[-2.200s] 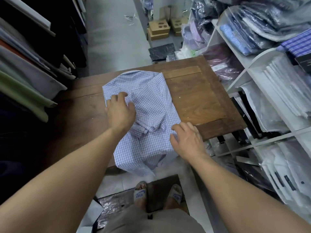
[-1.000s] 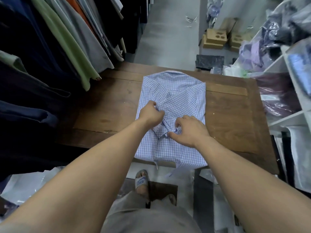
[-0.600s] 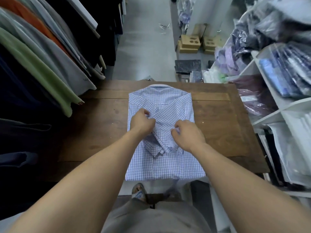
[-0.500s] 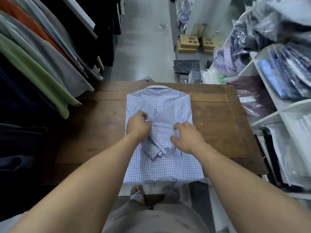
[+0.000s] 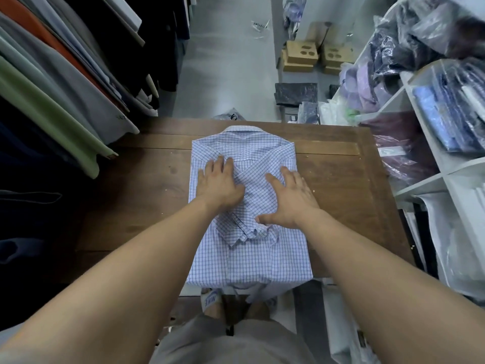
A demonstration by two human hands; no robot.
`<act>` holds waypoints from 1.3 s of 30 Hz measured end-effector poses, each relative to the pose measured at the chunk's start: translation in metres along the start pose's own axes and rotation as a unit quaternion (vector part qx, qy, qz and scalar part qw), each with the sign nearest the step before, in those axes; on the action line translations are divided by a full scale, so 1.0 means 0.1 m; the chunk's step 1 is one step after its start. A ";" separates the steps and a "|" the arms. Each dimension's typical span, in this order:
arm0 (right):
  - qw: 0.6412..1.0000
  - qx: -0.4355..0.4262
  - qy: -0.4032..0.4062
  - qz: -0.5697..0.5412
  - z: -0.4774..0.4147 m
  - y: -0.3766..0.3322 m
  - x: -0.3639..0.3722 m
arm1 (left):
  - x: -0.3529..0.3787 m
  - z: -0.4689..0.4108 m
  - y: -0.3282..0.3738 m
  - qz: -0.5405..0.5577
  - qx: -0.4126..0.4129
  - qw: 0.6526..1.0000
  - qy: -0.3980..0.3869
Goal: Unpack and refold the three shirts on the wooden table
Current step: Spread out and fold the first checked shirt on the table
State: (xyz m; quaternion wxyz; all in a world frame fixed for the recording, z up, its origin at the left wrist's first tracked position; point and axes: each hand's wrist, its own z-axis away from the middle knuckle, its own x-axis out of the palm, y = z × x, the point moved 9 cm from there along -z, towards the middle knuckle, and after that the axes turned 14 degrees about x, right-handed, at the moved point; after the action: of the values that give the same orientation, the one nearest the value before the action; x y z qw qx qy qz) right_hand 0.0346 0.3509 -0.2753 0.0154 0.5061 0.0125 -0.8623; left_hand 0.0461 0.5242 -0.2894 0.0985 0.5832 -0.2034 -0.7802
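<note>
A blue-and-white checked shirt (image 5: 249, 261) lies face down on the wooden table (image 5: 338, 195), collar at the far end. Both sleeves are folded in and cross over its back. The shirt's near hem hangs slightly over the table's front edge. My left hand (image 5: 219, 183) lies flat with straight fingers on the left side of the folded sleeves. My right hand (image 5: 291, 198) presses flat on the right side, fingers spread, thumb near the sleeve cuff. Only this one shirt is on the table.
Hanging garments (image 5: 65, 82) crowd the left side and overhang the table's left edge. White shelves (image 5: 430, 164) with bagged shirts stand close on the right. Cardboard boxes (image 5: 301, 55) and a dark packet (image 5: 295, 93) sit on the floor beyond the table.
Both hands let go of the sleeve fabric they were pinching. They have spread flat and slid toward the collar over the folded sleeves.
</note>
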 end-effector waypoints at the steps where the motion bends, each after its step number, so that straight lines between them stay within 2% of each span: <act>1: 1.000 -0.002 -0.016 0.001 -0.02 0.01 0.02 | 0.05 -0.01 -0.03 0.007 -0.012 1.000 -0.024; 4: 0.997 0.017 -0.070 -0.003 -0.10 0.06 0.08 | 0.11 -0.03 -0.08 -0.014 -0.027 0.998 -0.060; 7: 0.993 0.036 -0.101 0.046 -0.15 0.08 0.13 | 0.14 -0.03 -0.08 -0.041 -0.035 0.996 -0.077; 11: 0.990 0.047 -0.105 0.084 -0.17 0.07 0.18 | 0.14 -0.05 -0.06 -0.058 -0.052 0.993 -0.094; 14: 0.994 0.028 -0.072 0.082 -0.18 0.07 0.16 | 0.12 -0.08 -0.06 -0.060 -0.054 0.993 -0.086; 16: 0.999 0.010 -0.017 0.039 -0.14 0.08 0.11 | 0.08 -0.08 -0.04 -0.040 -0.048 0.997 -0.049; 19: 0.995 0.000 0.078 -0.056 0.04 0.15 0.04 | -0.03 0.01 -0.02 -0.001 -0.032 0.998 0.057; 21: 0.989 0.000 0.126 -0.082 0.18 0.20 0.05 | -0.08 0.15 0.01 0.008 -0.025 0.992 0.124; 25: 0.972 0.018 0.203 -0.118 0.51 0.31 0.10 | -0.06 0.51 0.01 -0.025 -0.064 0.978 0.196; 29: 0.966 0.038 0.212 -0.144 0.84 0.47 0.32 | 0.06 0.95 -0.09 -0.041 -0.138 0.963 0.228; 32: 0.967 0.012 0.213 -0.142 1.09 0.51 0.50 | 0.16 1.35 -0.19 -0.041 -0.174 0.948 0.263; 36: 0.961 -0.016 0.240 -0.134 1.36 0.53 0.70 | 0.37 1.98 -0.31 -0.045 -0.250 0.912 0.321; 39: 0.952 -0.036 0.269 -0.141 1.53 0.58 0.84 | 0.62 2.46 -0.37 0.050 -0.326 0.850 0.411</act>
State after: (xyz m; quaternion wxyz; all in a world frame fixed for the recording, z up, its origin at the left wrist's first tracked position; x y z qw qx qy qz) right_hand -0.1376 0.2860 -0.2747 -0.0923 0.7114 0.1186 -0.6865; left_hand -0.2031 0.5828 -0.3015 0.3966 0.7740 0.0929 -0.4847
